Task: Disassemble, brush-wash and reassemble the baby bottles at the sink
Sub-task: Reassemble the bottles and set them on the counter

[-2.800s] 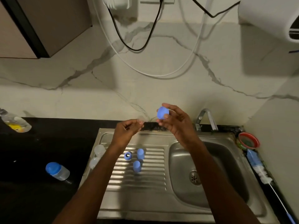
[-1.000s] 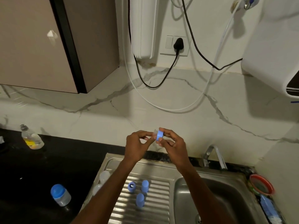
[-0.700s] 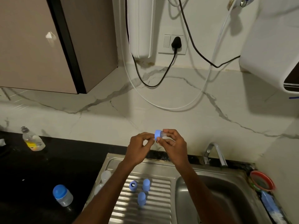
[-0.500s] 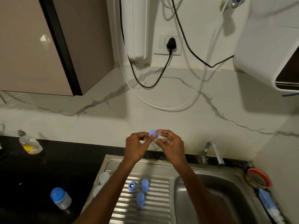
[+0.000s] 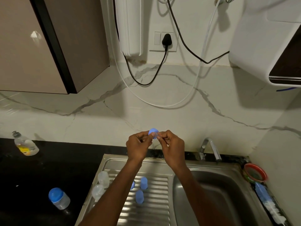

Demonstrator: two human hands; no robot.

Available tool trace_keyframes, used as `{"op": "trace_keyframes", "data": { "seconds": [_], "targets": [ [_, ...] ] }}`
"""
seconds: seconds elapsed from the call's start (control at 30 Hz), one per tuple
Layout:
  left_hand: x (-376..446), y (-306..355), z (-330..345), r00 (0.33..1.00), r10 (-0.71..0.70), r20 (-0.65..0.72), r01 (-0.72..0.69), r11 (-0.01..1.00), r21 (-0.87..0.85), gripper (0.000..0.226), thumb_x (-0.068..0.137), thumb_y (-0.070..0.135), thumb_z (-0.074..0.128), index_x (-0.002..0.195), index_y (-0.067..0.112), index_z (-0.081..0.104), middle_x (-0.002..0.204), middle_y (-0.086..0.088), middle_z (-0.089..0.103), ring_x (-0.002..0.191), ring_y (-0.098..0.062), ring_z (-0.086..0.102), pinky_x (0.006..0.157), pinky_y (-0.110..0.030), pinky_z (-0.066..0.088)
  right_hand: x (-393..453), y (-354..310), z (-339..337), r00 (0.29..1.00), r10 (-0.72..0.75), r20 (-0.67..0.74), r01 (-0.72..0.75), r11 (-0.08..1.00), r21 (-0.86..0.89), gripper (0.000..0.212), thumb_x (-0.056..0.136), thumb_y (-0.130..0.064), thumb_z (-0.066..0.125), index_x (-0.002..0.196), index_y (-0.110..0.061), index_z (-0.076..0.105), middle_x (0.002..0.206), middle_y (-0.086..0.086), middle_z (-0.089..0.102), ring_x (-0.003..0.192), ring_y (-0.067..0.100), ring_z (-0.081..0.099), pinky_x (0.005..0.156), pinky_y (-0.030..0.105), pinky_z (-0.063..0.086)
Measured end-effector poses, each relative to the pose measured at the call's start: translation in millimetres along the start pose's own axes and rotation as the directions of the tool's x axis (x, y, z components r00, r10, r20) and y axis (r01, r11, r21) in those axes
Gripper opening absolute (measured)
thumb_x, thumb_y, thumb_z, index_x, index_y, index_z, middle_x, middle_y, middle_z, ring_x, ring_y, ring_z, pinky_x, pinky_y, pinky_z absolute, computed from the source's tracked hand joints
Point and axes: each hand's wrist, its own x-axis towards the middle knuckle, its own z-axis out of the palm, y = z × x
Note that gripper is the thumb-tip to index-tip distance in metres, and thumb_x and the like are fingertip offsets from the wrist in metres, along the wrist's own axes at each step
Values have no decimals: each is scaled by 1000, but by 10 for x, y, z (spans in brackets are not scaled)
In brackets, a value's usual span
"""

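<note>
Steel sink: stainless, basin to the right, ribbed drainboard to the left, tap at the back edge.
Table: black, running left of the sink beneath the marble-veined wall.
My left hand: raised over the sink's back edge, fingers curled, pinching the blue bottle ring from its left side.
My right hand: level with the left, fingertips clamped on the same ring from the right; the two hands almost touch.
Soap bottle: clear with a yellow label, lying tilted at the far left of the table.
Bottle brush: blue handle, white bristles, along the sink's right rim, just below a red-rimmed strainer.
Capped bottle: blue lid, lying on the table left of the drainboard.
Clear bottle bodies: two, at the drainboard's left edge.
Blue parts: three on the drainboard, one partly hidden by my left forearm.
Blue bottle ring: held between both hands in mid-air, well above the drainboard; whether a clear teat sits in it I cannot tell.
</note>
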Motion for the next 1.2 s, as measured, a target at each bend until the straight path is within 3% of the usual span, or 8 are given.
{"op": "trace_keyframes", "data": {
  "seconds": [0.23,0.43,0.6,0.8,0.9,0.97,1.07,1.2],
  "targets": [
    [-48,-83,49,998,28,-55,-25,998,56,28,86,45,77,105,24,78,85,12,77,79,-7,75,82,-40,63,-86,-30,29,997,58,-53,-58,998,7,12,96,-28,69,98,-16,70,98,-11,75,89,0,68,80,27,57],
    [-136,-104,38,977,210,-36,-186,924,333,24,91,51,69,97,29,76,83,20,73,79,1,69,78,-26,58,-70,7,22,960,279,-39,-269,949,167,10,94,-27,71,90,-18,68,88,-10,76,83,4,73,81,38,60],
    [-172,-108,77,986,113,-124,-85,973,214,23,91,51,70,92,30,77,74,14,74,72,-5,72,77,-33,60,-288,-80,134,996,10,-90,-18,996,-89,14,103,-29,59,101,-16,65,101,-12,73,89,1,68,77,19,54],
    [-229,-106,91,993,20,-119,-11,997,72,21,92,48,69,87,30,78,72,4,74,73,-13,73,76,-34,60,-311,-54,105,992,-11,-123,3,998,-64,9,102,-22,61,102,-16,67,101,-13,73,92,-2,67,78,14,50],
    [-265,-149,73,994,73,-87,-54,979,196,25,95,49,64,95,27,77,73,9,73,72,-3,68,70,-23,52,-250,-8,26,986,154,-57,-153,988,24,7,98,-25,67,94,-19,68,93,-14,74,86,-1,69,77,23,55],
    [-298,-175,48,983,159,-90,-123,942,311,29,94,50,62,99,25,75,76,13,71,73,0,65,68,-18,47,-167,59,-22,953,301,28,-302,947,106,17,91,-39,70,88,-22,66,86,-8,75,83,6,72,80,37,60],
    [-298,-164,49,979,184,-91,-140,923,359,29,94,49,62,100,23,75,77,13,71,72,3,63,64,-9,43,-147,76,-33,935,352,51,-355,921,162,25,84,-49,68,87,-24,66,87,-6,76,85,12,74,83,45,60],
    [-310,-141,115,983,101,-156,-62,968,242,23,95,47,65,91,27,76,73,12,72,70,1,66,66,-13,46,-368,-48,38,991,126,-51,-124,992,37,13,101,-28,62,101,-16,68,104,-12,74,97,-1,69,83,20,55]
  ]
}}
